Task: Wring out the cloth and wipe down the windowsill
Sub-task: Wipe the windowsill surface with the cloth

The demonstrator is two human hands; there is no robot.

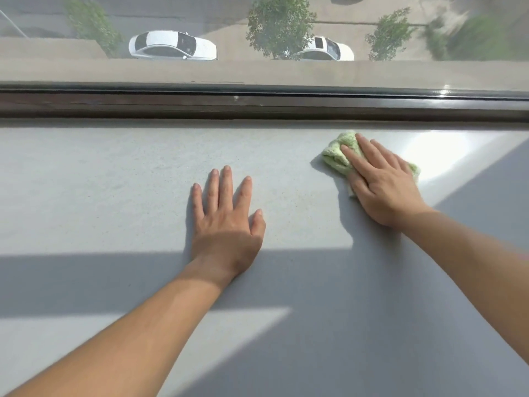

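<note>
A wide grey windowsill [114,196] fills the lower part of the head view, speckled with dust on its left and middle. A bunched light-green cloth [336,151] lies on the sill at the right, close to the window frame. My right hand [378,179] presses flat on the cloth with straight fingers and covers most of it. My left hand [226,224] rests flat on the bare sill, fingers spread, a hand's width left of the cloth. The sill right of the cloth looks glossy and reflects light.
A dark window frame [257,104] runs across the far edge of the sill, with glass above it. Through the glass I see two white cars and trees far below. Bands of shadow cross the near part of the sill.
</note>
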